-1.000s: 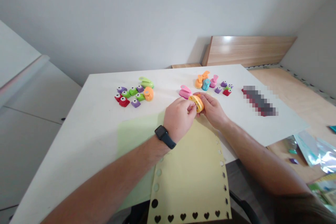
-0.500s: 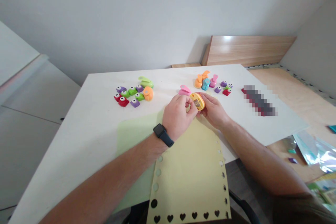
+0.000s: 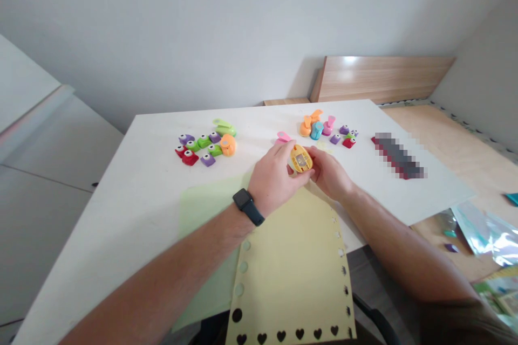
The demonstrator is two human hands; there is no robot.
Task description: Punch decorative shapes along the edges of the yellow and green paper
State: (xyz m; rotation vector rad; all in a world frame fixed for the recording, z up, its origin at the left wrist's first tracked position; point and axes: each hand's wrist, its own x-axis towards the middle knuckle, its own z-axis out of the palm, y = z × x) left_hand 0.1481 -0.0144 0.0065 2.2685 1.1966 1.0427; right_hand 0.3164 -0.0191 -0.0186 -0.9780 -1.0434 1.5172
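Note:
Between my two hands is a yellow-orange craft punch [image 3: 301,159], its underside with a metal plate turned toward me. My left hand [image 3: 273,175], a dark watch [image 3: 247,206] at its wrist, curls its fingers and thumb around the punch's left and lower edges. My right hand [image 3: 329,172] grips it from the right, fingertips partly hidden behind it. Below the hands lies a pale yellow sheet [image 3: 293,275] with heart, round and other small cut-outs along its edges. Partly under it is a light green sheet [image 3: 206,215]. A pink punch [image 3: 283,136] sits just behind my left hand.
Several small punches with eye-like tops, including a red one [image 3: 190,158], group at the left beside an orange punch [image 3: 228,145]. More punches, one blue [image 3: 317,130], stand at the back right. A blurred dark item [image 3: 399,155] lies at the right of the white table [image 3: 133,172].
My left fingers have moved from the punch's underside to wrap around its edge. The punch has tilted slightly, showing more of its underside.

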